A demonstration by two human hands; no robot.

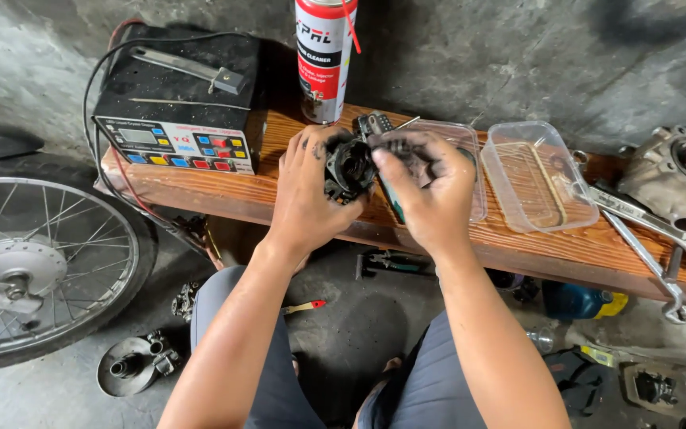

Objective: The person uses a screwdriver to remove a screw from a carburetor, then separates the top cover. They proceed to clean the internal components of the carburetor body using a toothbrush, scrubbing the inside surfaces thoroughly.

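left hand holds the carburetor body over the table, fingers wrapped tight round its side. right hand pinches at its top edge, fingers narrow; can't tell what's between them. i judge the part dense, rigid cast metal, greasy so slippery: grip the body, not the thin fittings. just right of the fingers: two clear plastic trays. behind them a spray can. left, a black charger box. wrenches far right, well apart.
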